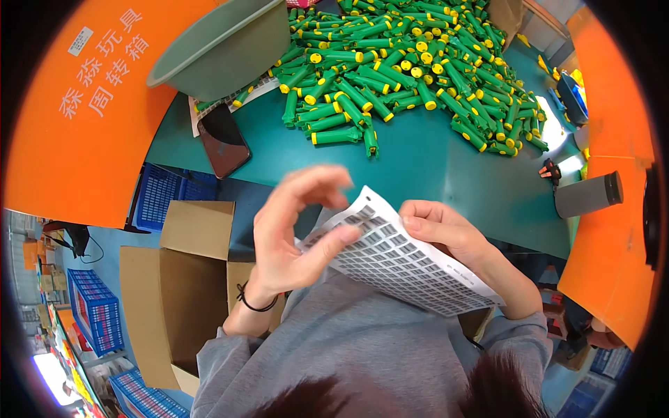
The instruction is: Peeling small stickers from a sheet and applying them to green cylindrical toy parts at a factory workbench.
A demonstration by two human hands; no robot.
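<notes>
Gripping sticker sheet (408, 265) between hands: right hand (446, 233) pinching edge, left hand (296, 233) thumb on it.

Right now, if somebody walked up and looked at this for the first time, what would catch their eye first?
Probably the big heap of green toy pieces with yellow ends, piled across the far side of the teal table. Next, in the middle foreground, the white sheet of small grey stickers, held by the right hand at its far edge while the left hand presses a thumb onto its near corner. Bright orange bins frame both sides.
</notes>
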